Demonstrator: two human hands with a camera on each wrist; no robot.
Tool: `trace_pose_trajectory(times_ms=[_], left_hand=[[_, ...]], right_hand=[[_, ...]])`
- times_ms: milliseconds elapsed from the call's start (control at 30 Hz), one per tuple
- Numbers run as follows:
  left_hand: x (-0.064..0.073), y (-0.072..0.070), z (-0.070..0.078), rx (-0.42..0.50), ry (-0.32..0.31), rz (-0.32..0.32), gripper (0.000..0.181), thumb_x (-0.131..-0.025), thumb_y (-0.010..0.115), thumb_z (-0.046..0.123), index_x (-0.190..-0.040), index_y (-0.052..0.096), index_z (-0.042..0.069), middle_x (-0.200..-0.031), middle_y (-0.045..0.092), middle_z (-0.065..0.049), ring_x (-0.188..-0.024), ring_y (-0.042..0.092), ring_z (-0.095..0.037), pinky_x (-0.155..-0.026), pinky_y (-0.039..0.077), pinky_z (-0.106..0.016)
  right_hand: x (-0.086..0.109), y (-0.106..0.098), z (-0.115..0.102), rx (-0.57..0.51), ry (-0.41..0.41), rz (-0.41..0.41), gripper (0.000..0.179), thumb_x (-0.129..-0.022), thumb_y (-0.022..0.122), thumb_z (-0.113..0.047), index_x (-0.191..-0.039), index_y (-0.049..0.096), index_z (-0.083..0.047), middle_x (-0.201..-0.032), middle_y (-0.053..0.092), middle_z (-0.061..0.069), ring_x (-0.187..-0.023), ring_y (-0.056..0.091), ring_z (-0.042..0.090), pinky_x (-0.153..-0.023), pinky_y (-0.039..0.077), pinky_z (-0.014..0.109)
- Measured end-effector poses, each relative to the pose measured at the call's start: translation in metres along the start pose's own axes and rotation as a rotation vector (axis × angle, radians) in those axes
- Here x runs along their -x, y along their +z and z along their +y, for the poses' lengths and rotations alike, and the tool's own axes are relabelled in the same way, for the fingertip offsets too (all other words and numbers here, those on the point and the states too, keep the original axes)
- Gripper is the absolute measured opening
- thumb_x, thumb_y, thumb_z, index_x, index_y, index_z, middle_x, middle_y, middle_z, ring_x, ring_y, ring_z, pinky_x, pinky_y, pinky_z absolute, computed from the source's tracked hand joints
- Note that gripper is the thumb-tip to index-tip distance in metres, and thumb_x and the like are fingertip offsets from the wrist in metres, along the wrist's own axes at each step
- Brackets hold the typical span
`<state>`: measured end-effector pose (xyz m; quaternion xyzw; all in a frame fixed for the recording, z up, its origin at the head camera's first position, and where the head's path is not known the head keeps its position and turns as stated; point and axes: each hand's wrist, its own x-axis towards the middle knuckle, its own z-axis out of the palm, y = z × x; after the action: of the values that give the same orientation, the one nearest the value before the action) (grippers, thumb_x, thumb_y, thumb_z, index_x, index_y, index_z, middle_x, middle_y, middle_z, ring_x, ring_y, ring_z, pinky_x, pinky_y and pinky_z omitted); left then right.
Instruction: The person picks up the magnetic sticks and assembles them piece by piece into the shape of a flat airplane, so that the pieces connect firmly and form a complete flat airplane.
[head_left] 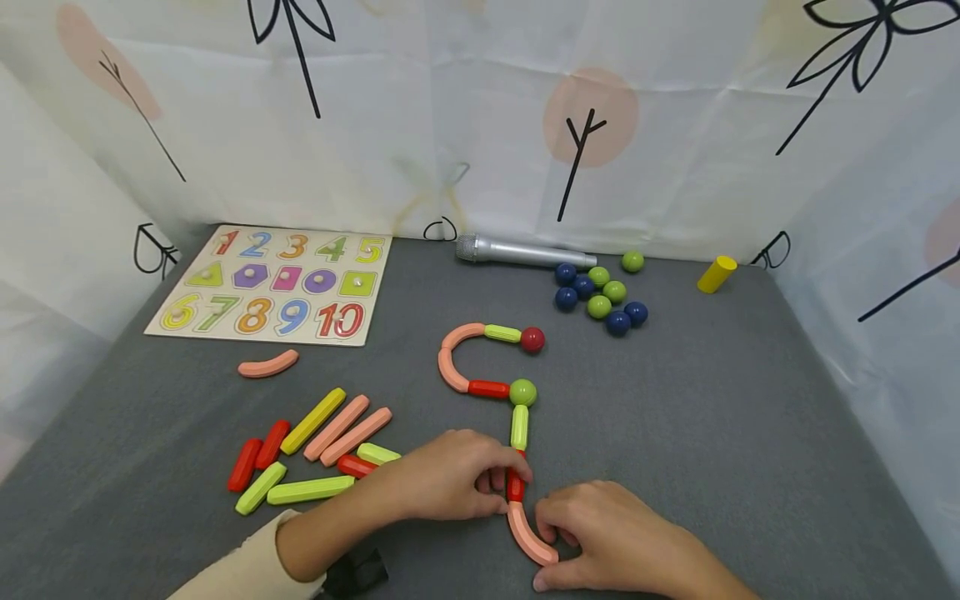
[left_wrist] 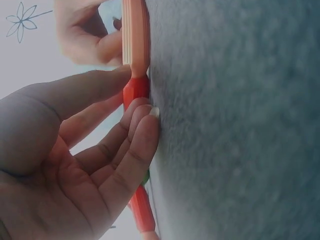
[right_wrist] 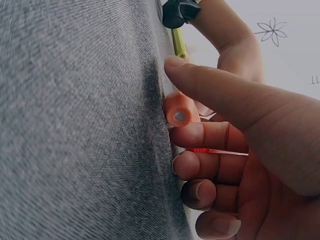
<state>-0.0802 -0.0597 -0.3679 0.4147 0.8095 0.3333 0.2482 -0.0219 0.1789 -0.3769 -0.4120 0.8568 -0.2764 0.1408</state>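
Note:
A chain of magnetic building sticks lies on the grey table. It runs from a red ball (head_left: 532, 340) through peach curves (head_left: 452, 367), a red stick (head_left: 489, 389), a green ball (head_left: 522, 392) and a lime stick (head_left: 520, 427) down to a lower red stick (left_wrist: 135, 90) and a curved peach stick (head_left: 531, 537). My left hand (head_left: 457, 479) pinches the lower red stick, thumb tip right at its joint with the curve. Around the curve's free end is my right hand (head_left: 611, 537), index finger against it, thumb apart; a silver magnet shows in that end in the right wrist view.
Left of the chain lie loose sticks, among them a yellow stick (head_left: 313, 421) and a lime stick (head_left: 311, 490), plus a peach curve (head_left: 268, 364). Behind are a number puzzle board (head_left: 251, 342), a silver microphone (head_left: 525, 252), blue and green balls (head_left: 614, 291) and a yellow cylinder (head_left: 717, 274).

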Motion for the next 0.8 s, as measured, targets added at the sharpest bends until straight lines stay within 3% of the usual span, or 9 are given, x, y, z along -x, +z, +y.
trace_pose_trajectory(times_ms=[333,600,800], left_hand=[[0.001,-0.013,-0.003,-0.005,-0.089,0.065,0.031,-0.088,0.078,0.012,-0.117,0.067,0.015,-0.083,0.058,0.011,-0.069,0.054,0.000,-0.066,0.046,-0.023],[0.002,-0.012,-0.004,-0.078,-0.053,0.127,0.018,-0.086,0.079,0.012,-0.098,0.066,0.016,-0.079,0.057,0.010,-0.069,0.054,-0.004,-0.064,0.045,-0.023],[0.002,-0.011,-0.005,-0.099,-0.050,0.122,0.017,-0.086,0.080,0.013,-0.092,0.065,0.018,-0.078,0.057,0.009,-0.071,0.054,-0.005,-0.064,0.045,-0.022]], right_hand=[[0.002,0.000,0.001,-0.012,-0.023,0.001,0.033,-0.080,0.082,-0.048,-0.080,0.055,-0.029,-0.067,0.040,-0.019,-0.059,0.033,-0.011,-0.050,0.028,0.012],[0.001,-0.001,0.002,-0.017,-0.012,-0.019,0.031,-0.080,0.082,-0.044,-0.081,0.055,-0.029,-0.068,0.041,-0.020,-0.059,0.035,-0.011,-0.050,0.029,0.013],[0.001,-0.003,0.003,-0.036,0.008,-0.045,0.029,-0.081,0.082,-0.044,-0.081,0.056,-0.029,-0.068,0.042,-0.020,-0.058,0.036,-0.010,-0.050,0.031,0.014]])
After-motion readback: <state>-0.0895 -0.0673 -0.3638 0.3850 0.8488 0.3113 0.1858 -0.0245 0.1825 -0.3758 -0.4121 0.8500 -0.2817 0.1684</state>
